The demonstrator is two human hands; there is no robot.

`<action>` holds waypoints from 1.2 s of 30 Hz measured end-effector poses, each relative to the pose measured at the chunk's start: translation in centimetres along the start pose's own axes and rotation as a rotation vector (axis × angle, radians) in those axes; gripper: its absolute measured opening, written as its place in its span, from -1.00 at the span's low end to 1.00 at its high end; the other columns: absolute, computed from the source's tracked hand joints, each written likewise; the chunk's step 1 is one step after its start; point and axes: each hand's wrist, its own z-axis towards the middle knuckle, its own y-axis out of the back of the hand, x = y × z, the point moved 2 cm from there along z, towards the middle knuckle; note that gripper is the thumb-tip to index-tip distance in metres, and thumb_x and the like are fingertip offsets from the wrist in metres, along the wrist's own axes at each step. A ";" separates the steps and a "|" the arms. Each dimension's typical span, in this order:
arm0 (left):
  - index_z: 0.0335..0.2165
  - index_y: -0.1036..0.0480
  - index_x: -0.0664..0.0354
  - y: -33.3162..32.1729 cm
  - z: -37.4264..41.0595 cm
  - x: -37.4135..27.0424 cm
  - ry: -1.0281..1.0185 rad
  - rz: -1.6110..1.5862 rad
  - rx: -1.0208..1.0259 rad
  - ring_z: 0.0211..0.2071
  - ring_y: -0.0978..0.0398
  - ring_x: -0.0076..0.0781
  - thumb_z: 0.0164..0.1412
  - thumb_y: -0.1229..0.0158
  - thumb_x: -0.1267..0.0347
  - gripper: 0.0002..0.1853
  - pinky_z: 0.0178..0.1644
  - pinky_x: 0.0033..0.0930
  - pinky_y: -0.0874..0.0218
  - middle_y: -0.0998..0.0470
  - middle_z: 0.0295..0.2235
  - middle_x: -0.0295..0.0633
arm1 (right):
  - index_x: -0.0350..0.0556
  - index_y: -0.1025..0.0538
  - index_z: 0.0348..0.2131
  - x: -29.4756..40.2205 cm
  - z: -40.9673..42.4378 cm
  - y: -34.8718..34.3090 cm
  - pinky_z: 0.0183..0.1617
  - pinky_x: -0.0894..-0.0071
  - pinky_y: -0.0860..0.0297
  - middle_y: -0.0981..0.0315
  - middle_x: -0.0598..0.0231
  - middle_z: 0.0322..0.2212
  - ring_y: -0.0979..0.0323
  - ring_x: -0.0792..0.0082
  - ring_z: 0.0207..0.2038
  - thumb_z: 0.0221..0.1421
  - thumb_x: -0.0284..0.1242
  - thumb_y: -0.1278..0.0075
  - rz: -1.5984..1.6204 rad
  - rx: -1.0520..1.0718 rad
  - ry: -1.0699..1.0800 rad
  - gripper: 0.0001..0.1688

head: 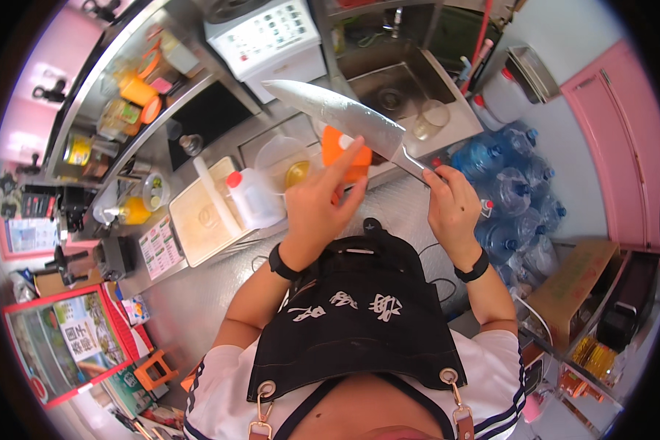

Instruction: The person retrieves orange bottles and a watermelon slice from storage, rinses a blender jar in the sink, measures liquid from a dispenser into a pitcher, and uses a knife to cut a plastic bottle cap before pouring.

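Observation:
My right hand (452, 206) grips the metal handle of a chef's knife (341, 114), held up in front of me with the blade pointing to the upper left. Wet-looking specks show on the blade near the handle. My left hand (322, 201) holds nothing, its fingers apart. Its index fingertip overlaps the blade's lower edge; whether it touches cannot be told. Behind that hand, partly covered, are an orange container (335, 144), a clear bowl (275, 157) with something yellow at it, and a white plastic jug (256, 201) with a red cap.
A cutting board (198, 217) with a white rolling-pin-like rod (217, 198) lies on the steel counter. Further off are a sink (401, 82), a glass jar (432, 120) on its ledge and a white lidded box (278, 52). Large blue water bottles (506, 187) crowd the floor at right.

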 end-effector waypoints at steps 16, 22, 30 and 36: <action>-0.48 -0.48 0.22 0.8 0.5 -5.9 -0.481 -0.267 0.003 -0.67 -0.34 -0.29 0.03 -0.26 0.50 -0.93 -0.56 -0.35 -0.17 -0.41 -0.65 -0.22 | 0.12 -0.54 -0.19 -5.5 -0.1 10.5 -0.54 0.46 -0.23 -0.39 0.34 -0.32 -0.38 0.44 -0.48 -0.20 -0.48 -0.10 -0.080 0.128 -0.114 -0.56; -0.07 -0.56 0.29 -1.8 2.0 -5.9 -0.117 -0.062 -0.020 -0.68 -0.23 -0.53 -0.21 -0.38 0.63 -0.42 -0.57 -0.54 -0.03 -0.29 -0.69 -0.34 | 0.14 -0.55 -0.21 -6.9 -1.1 8.9 -0.56 0.50 -0.19 -0.46 0.31 -0.31 -0.34 0.44 -0.53 -0.24 -0.51 -0.13 -0.151 0.120 0.033 -0.55; -0.02 -0.57 0.01 -2.5 2.8 -5.0 -0.120 0.175 -0.108 -0.69 -0.17 -0.52 -0.28 -0.50 0.39 -0.31 -0.60 -0.45 -0.03 -0.23 -0.70 -0.37 | 0.05 -0.56 -0.24 -7.2 0.8 7.7 -0.57 0.50 -0.19 -0.49 0.21 -0.32 -0.40 0.37 -0.52 -0.22 -0.56 -0.23 0.023 0.042 0.207 -0.59; -0.22 -0.65 0.08 -2.8 2.0 -5.4 -0.217 0.162 0.040 -0.69 -0.23 -0.45 -0.24 -0.47 0.43 -0.55 -0.60 -0.42 -0.02 -0.27 -0.70 -0.33 | 0.04 -0.57 -0.22 -7.9 1.0 6.1 -0.57 0.47 -0.22 -0.49 0.18 -0.31 -0.40 0.33 -0.53 -0.16 -0.60 -0.18 0.069 0.028 0.221 -0.61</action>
